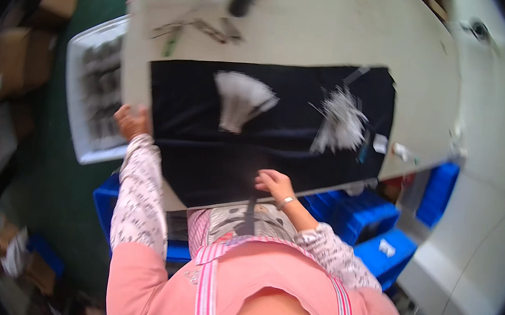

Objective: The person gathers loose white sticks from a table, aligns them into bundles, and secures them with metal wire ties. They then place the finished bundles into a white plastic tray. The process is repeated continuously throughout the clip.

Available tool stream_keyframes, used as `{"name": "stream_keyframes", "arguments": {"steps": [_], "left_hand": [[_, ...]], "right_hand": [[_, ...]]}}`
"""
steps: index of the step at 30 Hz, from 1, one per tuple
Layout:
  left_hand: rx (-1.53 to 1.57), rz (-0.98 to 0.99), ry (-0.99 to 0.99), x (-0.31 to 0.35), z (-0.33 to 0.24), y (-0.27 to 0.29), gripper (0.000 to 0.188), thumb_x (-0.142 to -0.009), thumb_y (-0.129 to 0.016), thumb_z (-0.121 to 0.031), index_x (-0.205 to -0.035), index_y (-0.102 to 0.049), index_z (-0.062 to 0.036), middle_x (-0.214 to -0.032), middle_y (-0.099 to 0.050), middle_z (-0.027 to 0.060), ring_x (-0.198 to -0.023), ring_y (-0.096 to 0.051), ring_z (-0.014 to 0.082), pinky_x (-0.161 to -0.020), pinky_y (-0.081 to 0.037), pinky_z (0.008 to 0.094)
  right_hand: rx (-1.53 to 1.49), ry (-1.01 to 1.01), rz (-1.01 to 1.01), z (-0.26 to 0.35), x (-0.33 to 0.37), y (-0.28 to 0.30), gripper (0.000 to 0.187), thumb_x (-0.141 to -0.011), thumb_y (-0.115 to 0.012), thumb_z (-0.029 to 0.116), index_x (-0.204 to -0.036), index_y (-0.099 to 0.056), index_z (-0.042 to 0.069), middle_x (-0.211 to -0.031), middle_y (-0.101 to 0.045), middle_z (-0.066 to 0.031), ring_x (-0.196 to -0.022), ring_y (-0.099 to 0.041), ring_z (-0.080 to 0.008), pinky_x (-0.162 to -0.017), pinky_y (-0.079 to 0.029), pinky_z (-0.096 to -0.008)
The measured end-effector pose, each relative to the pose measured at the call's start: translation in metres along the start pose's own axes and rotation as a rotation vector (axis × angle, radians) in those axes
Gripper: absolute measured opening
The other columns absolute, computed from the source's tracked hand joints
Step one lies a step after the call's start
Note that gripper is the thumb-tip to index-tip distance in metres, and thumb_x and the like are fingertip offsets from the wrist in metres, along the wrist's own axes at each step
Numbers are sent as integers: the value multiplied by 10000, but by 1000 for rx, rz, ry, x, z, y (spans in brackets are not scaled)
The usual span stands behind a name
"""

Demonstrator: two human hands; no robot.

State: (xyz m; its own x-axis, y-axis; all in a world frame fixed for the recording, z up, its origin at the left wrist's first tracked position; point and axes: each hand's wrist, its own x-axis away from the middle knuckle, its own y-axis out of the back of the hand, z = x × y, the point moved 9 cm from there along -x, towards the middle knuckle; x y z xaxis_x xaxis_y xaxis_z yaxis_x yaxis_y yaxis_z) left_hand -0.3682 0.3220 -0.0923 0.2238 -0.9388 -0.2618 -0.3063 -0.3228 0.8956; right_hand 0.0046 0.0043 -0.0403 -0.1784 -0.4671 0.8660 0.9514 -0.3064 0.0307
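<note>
Through the head view I see the left hand (132,121) at the table's (316,23) edge beside the white bin (73,97) and the right hand (274,183) curled near the black mat's (197,155) front edge, neither grip readable to me, with fanned white strips (241,98) lying mid-mat.

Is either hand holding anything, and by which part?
It cannot be told for certain; no held thing shows. The bare left hand is beside the black rectangular cloth; the bare, blurred right hand is over its near edge.

Dark green floor (104,3) shows left of a cream table (352,26), beside brown cardboard boxes (31,60).
</note>
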Motion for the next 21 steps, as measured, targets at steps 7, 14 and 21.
{"name": "stream_keyframes", "arguments": {"steps": [7,14,21], "left_hand": [[6,25,30,-8,-15,18,408,-730,-644,-419,-965,-514,-110,-961,-512,122,-905,-547,326,-776,-456,445],[62,123,109,-10,-17,23,425,-742,-629,-433,-1004,-513,-120,-1004,-514,102,-942,-550,301,-791,-456,436],[109,183,170,-7,-10,26,470,-745,-629,-461,-1030,-511,-107,-1018,-504,101,-975,-550,283,-837,-455,412]], "right_hand": [[47,-36,35,-49,26,-1,342,-911,-595,266,-1132,-587,5,-972,-668,-141,-767,-674,-191,-672,-541,-282],[281,-7,101,-56,53,-19,288,-880,-648,184,-1070,-613,-29,-890,-671,-117,-761,-645,-168,-705,-532,-283],[499,84,92,-27,40,-27,327,-887,-620,165,-1136,-587,-45,-883,-665,-91,-731,-632,-139,-658,-509,-245]]}}
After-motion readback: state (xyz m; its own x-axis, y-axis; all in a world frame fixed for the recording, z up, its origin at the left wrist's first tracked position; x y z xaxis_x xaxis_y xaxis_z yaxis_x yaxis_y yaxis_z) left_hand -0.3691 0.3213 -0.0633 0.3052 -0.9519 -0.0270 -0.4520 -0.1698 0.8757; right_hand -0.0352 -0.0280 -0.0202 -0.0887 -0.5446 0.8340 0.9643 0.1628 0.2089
